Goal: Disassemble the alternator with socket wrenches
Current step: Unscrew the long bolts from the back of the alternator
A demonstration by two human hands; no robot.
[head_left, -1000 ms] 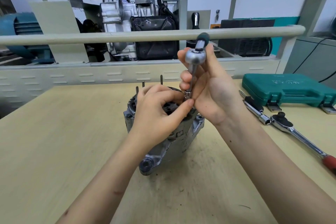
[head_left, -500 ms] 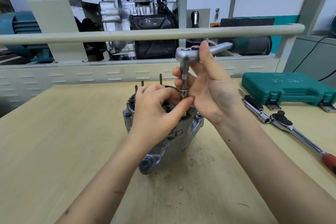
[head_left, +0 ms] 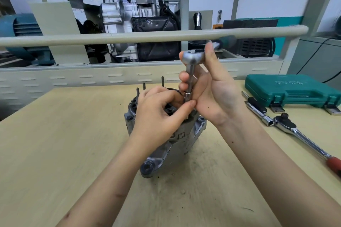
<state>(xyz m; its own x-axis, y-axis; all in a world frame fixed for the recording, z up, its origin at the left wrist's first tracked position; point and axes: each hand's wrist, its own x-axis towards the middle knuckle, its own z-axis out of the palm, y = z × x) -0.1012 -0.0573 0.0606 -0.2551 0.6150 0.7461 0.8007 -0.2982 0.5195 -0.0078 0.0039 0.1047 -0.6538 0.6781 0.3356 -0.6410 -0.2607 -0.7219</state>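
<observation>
On alternator (head_left: pixel 166 145): L hand (head_left: pixel 158 114) steadies socket, R hand (head_left: pixel 212 90) grips ratchet (head_left: pixel 191 57).

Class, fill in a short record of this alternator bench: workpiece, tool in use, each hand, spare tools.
Workpiece: alternator standing on the wooden table
Tool in use: ratchet wrench, extension and socket pointing down onto the alternator's top
Right hand: grips the ratchet wrench
Left hand: rests on the alternator, fingertips at the socket
Spare tools: second ratchet and closed green tool case to the right

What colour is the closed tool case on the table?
The tool case is teal green, seen in the head view.
</observation>
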